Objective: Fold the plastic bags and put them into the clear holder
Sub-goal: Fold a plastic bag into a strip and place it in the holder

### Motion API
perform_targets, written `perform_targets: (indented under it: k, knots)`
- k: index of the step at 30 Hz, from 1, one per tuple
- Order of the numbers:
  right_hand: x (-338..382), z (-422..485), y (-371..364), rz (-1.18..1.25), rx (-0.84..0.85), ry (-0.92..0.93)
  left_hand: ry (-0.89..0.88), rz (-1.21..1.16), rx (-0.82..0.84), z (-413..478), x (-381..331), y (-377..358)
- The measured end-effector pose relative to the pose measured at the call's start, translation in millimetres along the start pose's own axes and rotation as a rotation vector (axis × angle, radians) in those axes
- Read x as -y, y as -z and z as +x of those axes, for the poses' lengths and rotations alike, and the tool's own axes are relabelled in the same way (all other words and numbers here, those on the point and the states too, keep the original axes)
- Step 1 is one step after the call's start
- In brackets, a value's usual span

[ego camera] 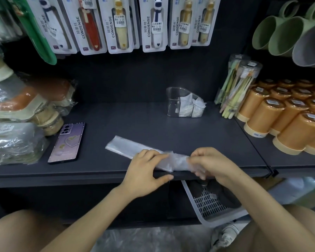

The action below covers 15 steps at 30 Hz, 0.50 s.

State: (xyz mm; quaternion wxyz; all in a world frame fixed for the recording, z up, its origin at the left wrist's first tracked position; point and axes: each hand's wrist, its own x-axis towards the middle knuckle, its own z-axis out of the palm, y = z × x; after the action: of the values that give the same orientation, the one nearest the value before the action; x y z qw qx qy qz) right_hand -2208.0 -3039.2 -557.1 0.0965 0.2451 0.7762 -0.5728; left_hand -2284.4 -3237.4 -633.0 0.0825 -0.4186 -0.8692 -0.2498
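Observation:
A clear plastic bag [127, 147], folded into a long narrow strip, lies slantwise on the dark shelf [144, 122] near its front edge. My left hand [145, 170] presses flat on the strip's middle, thumb hanging over the shelf edge. My right hand [207, 162] pinches the strip's crumpled right end, which is lifted slightly. The clear holder [173, 101] stands farther back, right of centre, with folded white bags [191, 106] inside its right half.
A purple phone [66, 142] lies at the left. Wrapped goods are piled at the far left. Orange cups [280, 117] and a tube of toothbrushes [238, 88] crowd the right. Packaged items hang above. A white basket [207, 202] sits below the shelf.

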Motion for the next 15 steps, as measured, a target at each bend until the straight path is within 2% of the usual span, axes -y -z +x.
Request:
perform_targets:
  k: [3, 6, 9, 12, 15]
  knots:
    - [22, 1, 1, 0.274, 0.15, -0.047, 0.05, 0.013, -0.059, 5, -6, -2]
    - [42, 6, 1, 0.512, 0.231, -0.014, 0.109, -0.053, -0.149, 9, -8, -1]
    - [49, 16, 1, 0.663, 0.193, 0.079, 0.335, -0.238, -0.223, 13, -11, 6]
    - [38, 32, -17, 0.361, 0.038, 0.114, 0.606, -0.475, -0.175, 18, -7, 11]
    - [25, 45, -45, 0.049, 0.042, 0.15, 0.683, -0.661, -0.145, 20, -3, 18]
